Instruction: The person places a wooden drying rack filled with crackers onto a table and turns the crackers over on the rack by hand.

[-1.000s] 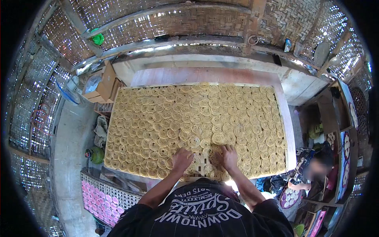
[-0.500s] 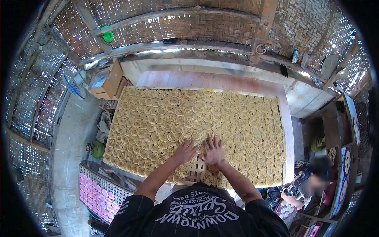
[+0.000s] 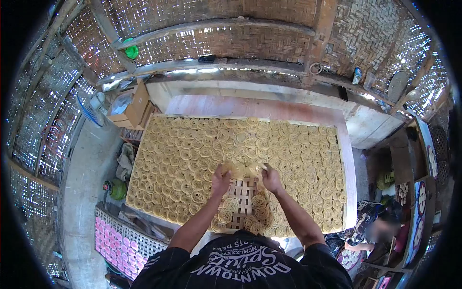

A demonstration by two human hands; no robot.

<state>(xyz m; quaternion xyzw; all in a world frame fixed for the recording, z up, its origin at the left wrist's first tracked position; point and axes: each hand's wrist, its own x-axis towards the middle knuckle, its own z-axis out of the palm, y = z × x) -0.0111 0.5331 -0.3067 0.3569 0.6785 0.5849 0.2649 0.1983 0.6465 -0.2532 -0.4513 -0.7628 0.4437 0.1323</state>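
Note:
Many round, yellowish noodle-like coils (image 3: 178, 159) cover a large slatted tray (image 3: 244, 192) in front of me. My left hand (image 3: 221, 179) is closed on a coil, which it lifts slightly at the upper left of a bare strip of slats. Across that strip, my right hand (image 3: 271, 179) pinches another coil at its edge. Some coils beside the bare slats overlap and lie tilted. Beneath the tray is a pale wooden board (image 3: 240, 107), showing along the back and right side.
At the back left stand a cardboard box (image 3: 132, 108) and a blue fan (image 3: 90, 110). A rack of pink discs (image 3: 118, 241) is low on the left. Another person (image 3: 373, 226) sits at the right near a plate of round pieces (image 3: 349, 258). A green gas cylinder (image 3: 115, 189) stands left.
My hands have gone from lying spread on the coils to gripping coils and have moved apart. More of the slats between them is uncovered.

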